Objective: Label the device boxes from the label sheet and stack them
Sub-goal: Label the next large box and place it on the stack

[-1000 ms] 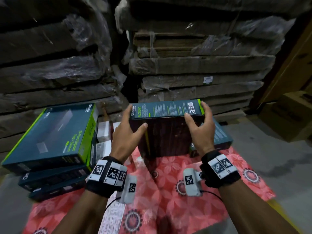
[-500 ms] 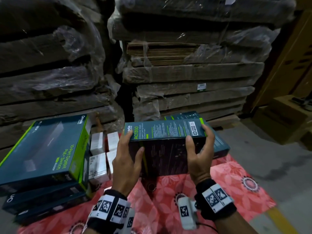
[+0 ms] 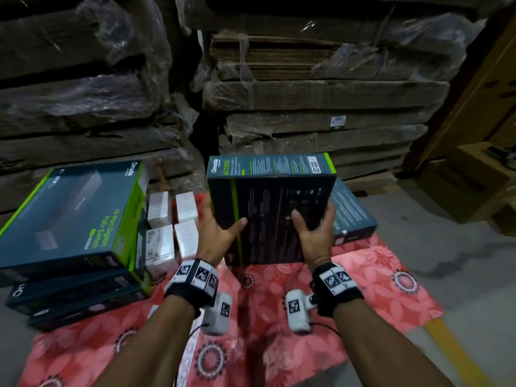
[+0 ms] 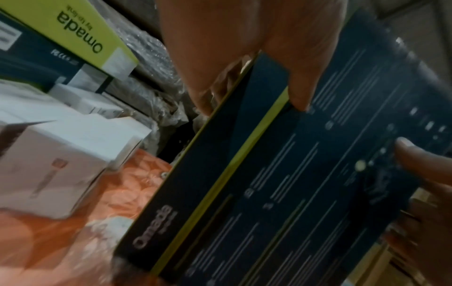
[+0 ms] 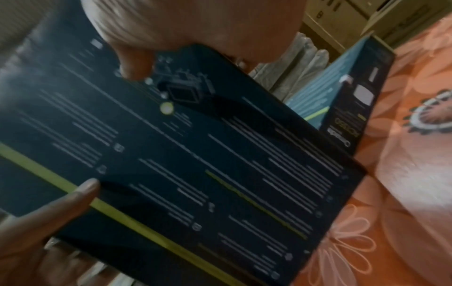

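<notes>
A dark teal device box (image 3: 270,208) with green edging stands upright in the air above the red floral cloth (image 3: 279,317), its printed back facing me. My left hand (image 3: 216,233) grips its left edge, thumb on the back face. My right hand (image 3: 314,233) grips its right edge the same way. The left wrist view shows the box (image 4: 305,183) with my left thumb (image 4: 298,73) on it; the right wrist view shows the box (image 5: 195,164) under my right thumb (image 5: 137,63). A white label sheet (image 3: 187,356) lies on the cloth between my forearms.
A stack of large teal switch boxes (image 3: 69,216) sits at the left. Several small white boxes (image 3: 173,224) stand beside it. Another teal box (image 3: 351,216) lies behind the held one. Wrapped cardboard piles (image 3: 307,93) rise behind; brown cartons (image 3: 469,180) stand at right.
Both hands have slid from the box's top corners down to its lower sides, and the box has been raised higher off the cloth.
</notes>
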A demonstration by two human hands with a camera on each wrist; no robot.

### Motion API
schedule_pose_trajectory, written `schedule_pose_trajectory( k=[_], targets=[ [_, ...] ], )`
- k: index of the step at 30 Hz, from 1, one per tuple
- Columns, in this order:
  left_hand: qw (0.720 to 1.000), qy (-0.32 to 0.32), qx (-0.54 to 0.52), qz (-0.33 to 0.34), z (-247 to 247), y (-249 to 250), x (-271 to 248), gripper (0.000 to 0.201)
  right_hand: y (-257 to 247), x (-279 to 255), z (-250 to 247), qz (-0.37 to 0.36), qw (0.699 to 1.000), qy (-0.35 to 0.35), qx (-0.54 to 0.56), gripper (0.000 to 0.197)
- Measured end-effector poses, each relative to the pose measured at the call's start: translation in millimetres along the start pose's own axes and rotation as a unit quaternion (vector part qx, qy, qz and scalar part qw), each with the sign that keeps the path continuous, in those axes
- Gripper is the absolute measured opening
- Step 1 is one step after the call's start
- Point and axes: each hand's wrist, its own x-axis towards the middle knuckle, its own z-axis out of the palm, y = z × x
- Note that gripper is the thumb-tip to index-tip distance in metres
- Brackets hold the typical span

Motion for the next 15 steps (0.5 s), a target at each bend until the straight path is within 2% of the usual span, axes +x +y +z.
schedule_pose_trajectory(
  k=[4, 8, 11, 15],
  targets=[
    [0.999, -0.008, 0.025, -0.031, 12, -10, 2, 0.097, 26, -2, 4, 0.072, 0.997, -0.033, -0.024, 0.089],
    [0.996, -0.029, 0.023, -0.085, 19, -17, 1, 0.092, 42, -4, 2, 0.097, 0.992, -0.058, -0.064, 0.081],
    [0.995, -0.015, 0.016, -0.102, 22, -21, 2, 0.088, 42, 2, 3, 0.104, 0.989, -0.064, -0.082, 0.078],
    [0.992, 0.039, 0.043, -0.115, 25, -15, 9, 0.072, 31, 9, 8, 0.107, 0.977, -0.065, -0.175, 0.071]
  ],
)
